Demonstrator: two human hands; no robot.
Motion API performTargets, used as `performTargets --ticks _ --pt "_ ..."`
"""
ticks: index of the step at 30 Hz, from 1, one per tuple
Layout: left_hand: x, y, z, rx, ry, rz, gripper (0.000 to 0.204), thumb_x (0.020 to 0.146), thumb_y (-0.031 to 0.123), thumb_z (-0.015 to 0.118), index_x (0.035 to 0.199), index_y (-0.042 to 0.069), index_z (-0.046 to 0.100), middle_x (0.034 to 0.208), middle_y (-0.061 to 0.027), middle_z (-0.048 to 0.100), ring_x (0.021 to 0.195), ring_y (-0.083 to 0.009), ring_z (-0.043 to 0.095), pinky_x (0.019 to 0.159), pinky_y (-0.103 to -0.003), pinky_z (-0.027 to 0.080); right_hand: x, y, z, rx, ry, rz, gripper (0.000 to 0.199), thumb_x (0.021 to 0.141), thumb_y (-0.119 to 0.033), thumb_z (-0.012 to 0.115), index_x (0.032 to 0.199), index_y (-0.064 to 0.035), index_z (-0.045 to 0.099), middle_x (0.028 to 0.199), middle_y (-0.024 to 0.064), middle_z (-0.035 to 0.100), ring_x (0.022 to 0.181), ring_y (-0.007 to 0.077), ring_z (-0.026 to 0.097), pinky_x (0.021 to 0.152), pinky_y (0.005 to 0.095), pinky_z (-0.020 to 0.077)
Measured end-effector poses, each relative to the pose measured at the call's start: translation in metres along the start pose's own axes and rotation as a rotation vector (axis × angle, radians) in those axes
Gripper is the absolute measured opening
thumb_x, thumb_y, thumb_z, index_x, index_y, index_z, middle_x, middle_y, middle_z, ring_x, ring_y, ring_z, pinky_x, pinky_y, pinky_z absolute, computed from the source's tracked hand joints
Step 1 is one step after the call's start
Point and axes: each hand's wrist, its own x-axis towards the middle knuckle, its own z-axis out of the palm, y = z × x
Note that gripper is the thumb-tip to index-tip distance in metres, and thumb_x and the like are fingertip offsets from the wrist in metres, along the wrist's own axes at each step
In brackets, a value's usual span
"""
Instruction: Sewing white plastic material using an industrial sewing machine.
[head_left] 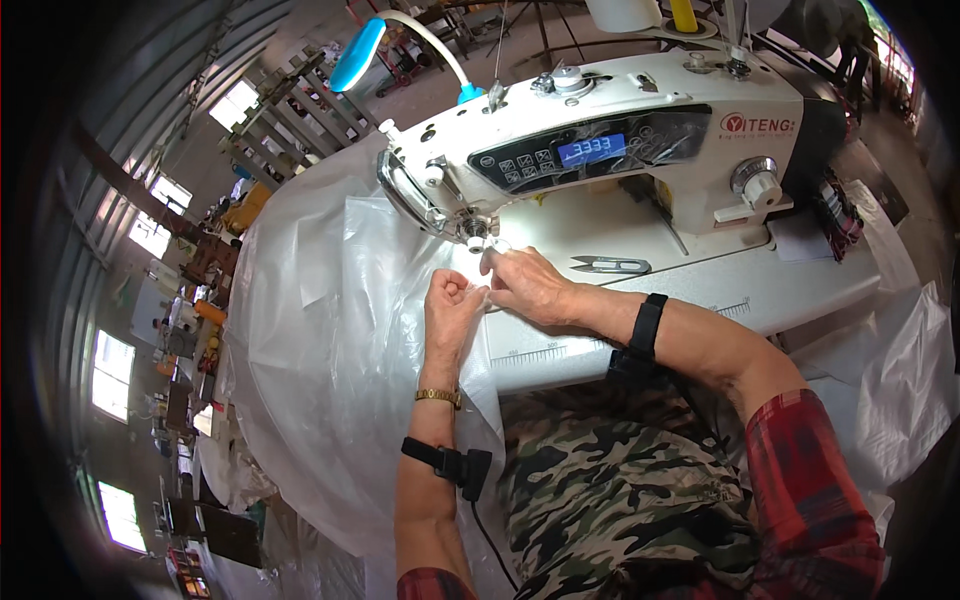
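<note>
A white sewing machine (600,140) stands in front of me, its needle head lit by a bright lamp glare. Just below the needle head my left hand (452,310) is closed, fingers curled and thumb pinched toward the right hand. My right hand (528,287) is also closed, its fingertips bent together close to the presser area. Glare and the fingers hide what either hand pinches. A large translucent plastic sheet (320,260) spreads to the left, under my left hand and forearm. Thread snips (610,265) lie on the machine bed to the right of my right hand.
A blue-headed gooseneck lamp (360,55) rises behind the machine. A handwheel knob (762,190) sits at its right end. The bed's metal front edge (560,370) carries a ruler scale. More plastic sheeting (890,390) hangs at the right. Cluttered shelves line the far left.
</note>
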Motion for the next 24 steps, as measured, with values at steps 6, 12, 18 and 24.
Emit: performTargets --ticks 6,12,18,24 --pt "-0.001 -0.004 -0.008 0.156 -0.079 0.071 0.051 0.081 0.002 0.07 0.127 -0.002 0.048 0.114 -0.0114 0.06 0.107 -0.0202 0.059 0.095 -0.032 0.047 0.0 0.004 -0.001 -0.114 -0.026 -0.11 0.019 0.085 -0.017 0.063 0.093 -0.0027 0.073 0.085 0.0199 0.07 0.088 0.034 0.067 0.08 0.0449 0.0517" --pt "-0.032 0.003 -0.005 0.838 0.125 0.341 0.076 0.076 0.012 0.075 0.141 -0.002 0.038 0.144 -0.0253 0.041 0.135 -0.0391 0.039 0.112 -0.047 0.032 -0.002 -0.001 -0.008 -0.047 -0.012 -0.064 0.02 0.086 -0.018 0.062 0.091 -0.0023 0.073 0.087 0.0204 0.069 0.088 0.0365 0.066 0.082 0.0448 0.0507" --pt "-0.031 0.017 -0.034 1.237 0.172 0.335 0.075 0.075 0.009 0.072 0.143 0.003 0.04 0.146 -0.0195 0.043 0.133 -0.0352 0.042 0.114 -0.052 0.027 -0.003 -0.005 -0.016 0.034 0.01 -0.006 0.019 0.088 -0.017 0.062 0.089 -0.0012 0.072 0.089 0.0209 0.068 0.09 0.0364 0.064 0.084 0.045 0.0475" --pt "-0.019 0.034 -0.083 1.716 0.183 0.383 0.073 0.073 -0.001 0.068 0.142 0.006 0.045 0.148 -0.0133 0.042 0.136 -0.0299 0.04 0.114 -0.063 0.018 -0.003 -0.003 -0.017 -0.215 -0.117 -0.119 0.019 0.087 -0.022 0.063 0.09 -0.0078 0.075 0.083 0.0165 0.071 0.082 0.0317 0.068 0.082 0.0439 0.0499"
